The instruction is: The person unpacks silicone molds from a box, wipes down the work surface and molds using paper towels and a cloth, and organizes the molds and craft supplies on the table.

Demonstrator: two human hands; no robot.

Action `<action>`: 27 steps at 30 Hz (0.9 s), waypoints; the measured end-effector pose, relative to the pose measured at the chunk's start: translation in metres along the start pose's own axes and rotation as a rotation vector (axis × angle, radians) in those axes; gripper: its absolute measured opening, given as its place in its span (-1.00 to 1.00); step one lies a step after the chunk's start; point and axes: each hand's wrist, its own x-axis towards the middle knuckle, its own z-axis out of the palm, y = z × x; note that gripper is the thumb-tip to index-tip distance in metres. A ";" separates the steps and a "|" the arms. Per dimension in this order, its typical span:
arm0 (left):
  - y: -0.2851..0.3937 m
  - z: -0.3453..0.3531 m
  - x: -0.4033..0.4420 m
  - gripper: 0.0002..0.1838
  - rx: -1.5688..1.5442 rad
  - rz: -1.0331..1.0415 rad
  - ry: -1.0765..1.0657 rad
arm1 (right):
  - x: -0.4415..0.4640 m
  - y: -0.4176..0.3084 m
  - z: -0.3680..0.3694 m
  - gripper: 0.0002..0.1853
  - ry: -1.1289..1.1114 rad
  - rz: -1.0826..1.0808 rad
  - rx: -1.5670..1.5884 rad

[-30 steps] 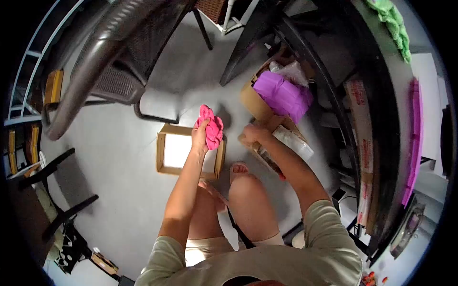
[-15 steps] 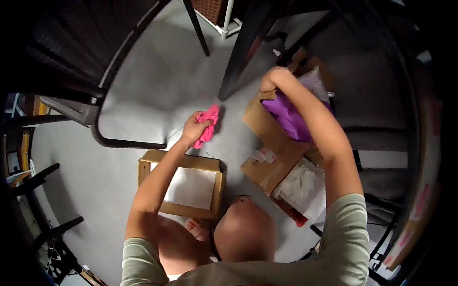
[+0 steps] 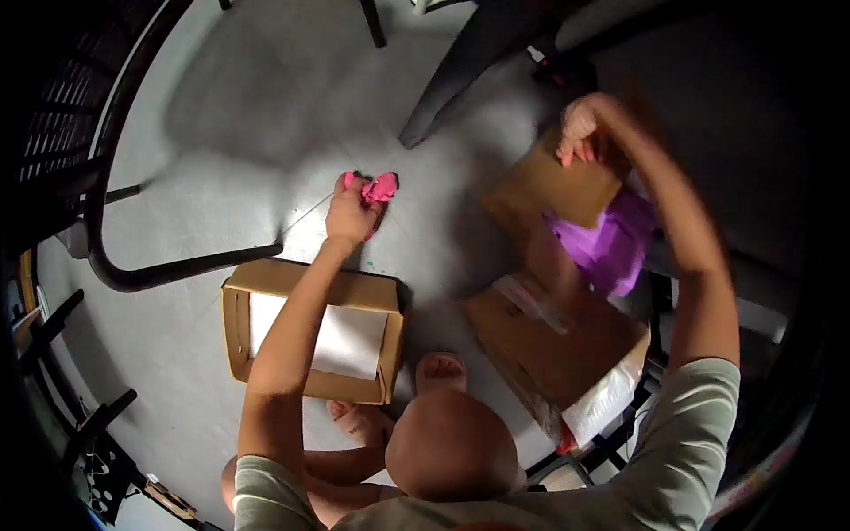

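Observation:
A crumpled bright pink cloth [image 3: 381,188] is gripped in my left hand [image 3: 351,214], held over the grey floor beyond the low open box. To the right, my right hand [image 3: 586,129] is at the far part of a brown cardboard flap [image 3: 558,188], its fingers pointing down, bent and somewhat apart. They appear to touch the flap, with nothing visible held in them. Just below that flap, a shiny purple bag or wrapping [image 3: 611,243] shows, partly covered.
A shallow cardboard box [image 3: 354,288] with a white bottom lies near my feet. Another brown carton [image 3: 567,354], with white plastic wrap [image 3: 606,403] at its edge, is at the right. A black chair frame [image 3: 190,265] and a dark table leg [image 3: 443,84] stand around the floor.
My right hand has moved right, and the cardboard flap now lies over part of the purple wrapping. The carton flap covers most of the white plastic. My left hand still grips the pink cloth.

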 end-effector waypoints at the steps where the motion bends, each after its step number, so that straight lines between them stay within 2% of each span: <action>1: 0.002 0.005 0.000 -0.56 0.052 -0.025 -0.004 | 0.009 0.004 -0.002 -0.62 -0.107 0.089 0.101; 3: 0.018 0.007 -0.003 -0.53 0.164 -0.073 -0.006 | 0.087 0.030 -0.013 -0.52 -0.202 0.283 0.237; 5: 0.032 0.005 -0.005 -0.48 0.169 -0.132 -0.030 | 0.126 0.039 -0.020 -0.52 -0.127 0.224 0.263; 6: 0.033 0.006 -0.005 -0.47 0.175 -0.140 -0.014 | 0.150 0.048 -0.028 -0.52 -0.008 0.204 0.240; 7: 0.033 0.008 -0.005 -0.46 0.176 -0.150 -0.003 | 0.165 0.053 -0.038 -0.53 0.122 0.188 0.207; 11: 0.037 0.009 -0.002 -0.47 0.219 -0.219 -0.022 | 0.237 0.113 -0.068 -0.54 1.149 -0.108 -0.034; 13: 0.035 0.012 0.000 -0.47 0.207 -0.225 -0.007 | 0.252 0.128 -0.072 -0.55 1.435 -0.318 0.032; 15: 0.032 0.014 -0.001 -0.47 0.208 -0.212 0.006 | 0.246 0.120 -0.071 -0.46 1.408 -0.472 0.286; 17: 0.031 0.015 -0.003 -0.47 0.224 -0.202 0.027 | 0.249 0.111 -0.072 -0.41 1.415 -0.554 0.293; 18: 0.033 0.014 -0.002 -0.48 0.211 -0.206 0.021 | 0.259 0.114 -0.074 -0.41 1.447 -0.555 0.173; 20: 0.036 0.011 -0.003 -0.48 0.194 -0.222 0.004 | 0.286 0.109 -0.087 -0.41 1.492 -0.440 0.021; 22: 0.033 0.014 -0.003 -0.49 0.199 -0.224 0.016 | 0.317 0.115 -0.093 -0.42 1.508 -0.182 -0.056; 25: 0.031 0.014 -0.001 -0.52 0.221 -0.222 -0.017 | 0.278 0.088 -0.085 -0.42 1.064 0.154 0.022; 27: 0.033 0.017 0.001 -0.52 0.252 -0.234 -0.029 | 0.288 0.083 -0.071 -0.51 1.178 -0.029 0.206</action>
